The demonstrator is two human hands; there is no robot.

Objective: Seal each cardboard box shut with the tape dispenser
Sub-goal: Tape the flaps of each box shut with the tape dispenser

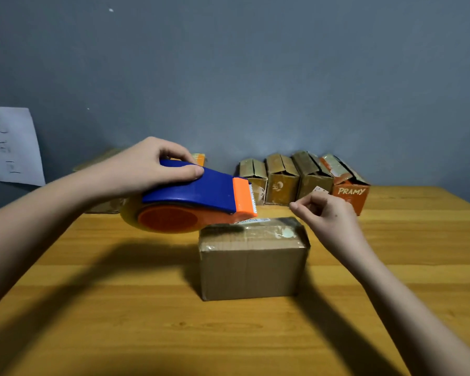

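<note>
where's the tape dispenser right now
In the head view the tape dispenser is left of centre, held off the table by the left hand, its orange cutter end just above the near cardboard box.
</note>
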